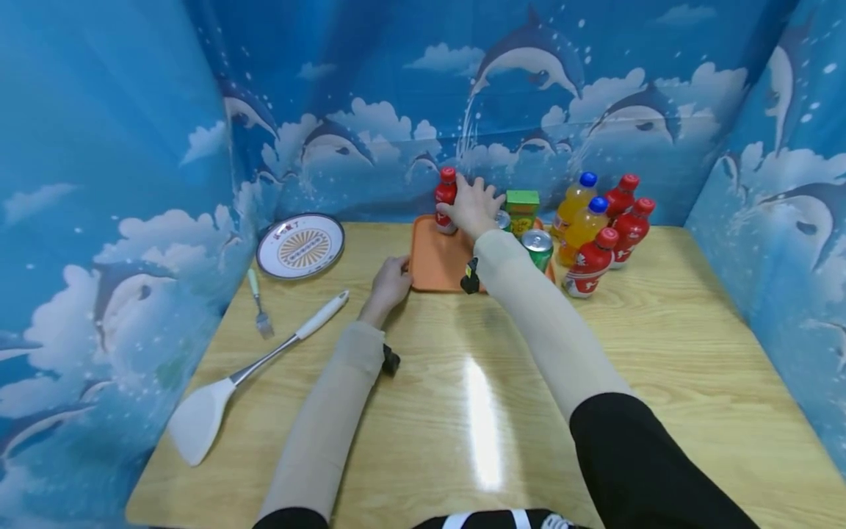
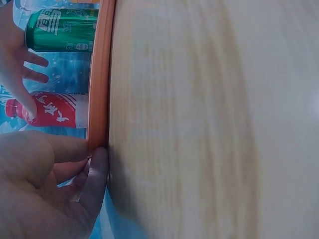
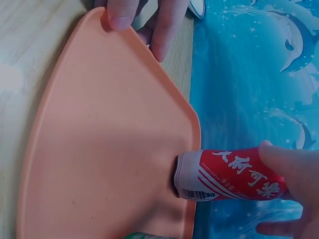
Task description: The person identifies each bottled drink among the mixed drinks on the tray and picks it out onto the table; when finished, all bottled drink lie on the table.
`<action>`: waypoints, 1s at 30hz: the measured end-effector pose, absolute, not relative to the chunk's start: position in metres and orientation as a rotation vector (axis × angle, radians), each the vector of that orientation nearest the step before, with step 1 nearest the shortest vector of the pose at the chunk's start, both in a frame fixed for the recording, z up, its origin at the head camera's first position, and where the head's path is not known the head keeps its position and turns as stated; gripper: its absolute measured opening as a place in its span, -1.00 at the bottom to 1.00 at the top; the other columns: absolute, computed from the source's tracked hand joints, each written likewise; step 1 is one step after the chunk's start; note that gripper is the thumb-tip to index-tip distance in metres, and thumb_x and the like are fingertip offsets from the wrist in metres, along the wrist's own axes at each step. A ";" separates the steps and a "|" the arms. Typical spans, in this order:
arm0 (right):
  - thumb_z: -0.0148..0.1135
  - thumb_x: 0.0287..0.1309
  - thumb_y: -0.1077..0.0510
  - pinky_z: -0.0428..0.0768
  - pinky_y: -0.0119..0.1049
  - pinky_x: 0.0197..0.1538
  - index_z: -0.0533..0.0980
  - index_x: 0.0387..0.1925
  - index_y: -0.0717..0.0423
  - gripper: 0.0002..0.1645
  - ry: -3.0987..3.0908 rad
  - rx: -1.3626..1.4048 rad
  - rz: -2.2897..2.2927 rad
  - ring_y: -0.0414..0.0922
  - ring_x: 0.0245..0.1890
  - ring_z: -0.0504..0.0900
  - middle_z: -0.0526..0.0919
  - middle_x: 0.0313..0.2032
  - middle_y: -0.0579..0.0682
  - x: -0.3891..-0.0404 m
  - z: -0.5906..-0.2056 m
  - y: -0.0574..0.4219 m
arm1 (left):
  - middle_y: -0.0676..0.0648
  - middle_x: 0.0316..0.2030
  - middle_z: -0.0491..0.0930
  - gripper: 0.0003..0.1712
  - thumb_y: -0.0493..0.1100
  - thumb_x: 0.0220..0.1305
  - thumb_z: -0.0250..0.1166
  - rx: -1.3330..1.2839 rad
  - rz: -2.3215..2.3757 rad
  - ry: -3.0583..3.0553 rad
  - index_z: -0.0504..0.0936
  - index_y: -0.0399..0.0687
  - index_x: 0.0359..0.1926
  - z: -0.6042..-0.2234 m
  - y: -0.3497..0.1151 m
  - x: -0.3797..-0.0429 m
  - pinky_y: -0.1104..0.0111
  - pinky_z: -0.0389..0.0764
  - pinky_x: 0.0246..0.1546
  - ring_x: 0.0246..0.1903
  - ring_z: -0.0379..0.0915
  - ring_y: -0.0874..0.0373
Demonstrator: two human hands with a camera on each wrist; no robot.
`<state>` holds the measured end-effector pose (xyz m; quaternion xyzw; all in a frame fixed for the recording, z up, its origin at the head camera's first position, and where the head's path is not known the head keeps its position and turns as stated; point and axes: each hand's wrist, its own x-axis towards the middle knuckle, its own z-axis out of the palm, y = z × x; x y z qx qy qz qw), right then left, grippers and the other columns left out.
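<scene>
An orange tray (image 1: pixel 438 261) lies at the back middle of the table. My left hand (image 1: pixel 392 282) pinches its front left corner, thumb (image 3: pixel 119 17) over the rim. On the tray's back left stands an upright red cola bottle (image 1: pixel 446 195). My right hand (image 1: pixel 474 207) is beside this bottle with its fingers spread; in the right wrist view its thumb touches the bottle's upper part. Right of that hand, a green can (image 1: pixel 537 248), a second can (image 1: pixel 504 220) partly hidden by the hand, and a green-and-yellow box (image 1: pixel 522 209) stand on the tray.
Orange drink bottles (image 1: pixel 583 224) with blue caps and red bottles (image 1: pixel 590 264) stand close together at the tray's right. To the left are a white plate (image 1: pixel 302 246), a fork (image 1: pixel 261 308) and a white spatula (image 1: pixel 264 360). Dolphin-print curtains (image 1: pixel 370 88) border the table.
</scene>
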<state>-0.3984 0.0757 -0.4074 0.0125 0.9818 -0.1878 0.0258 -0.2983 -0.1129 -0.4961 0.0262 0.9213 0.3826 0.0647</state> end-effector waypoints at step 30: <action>0.40 0.32 -0.21 -0.19 0.33 0.67 0.47 0.45 0.00 -0.22 3.072 -0.014 -0.776 0.10 0.39 0.53 0.68 0.30 0.04 -0.395 -0.401 0.075 | -0.23 0.23 0.46 -0.34 -0.33 0.49 0.07 0.036 1.204 2.735 0.35 -0.10 0.57 -0.496 -0.114 -0.299 0.03 0.49 0.36 0.23 0.44 -0.11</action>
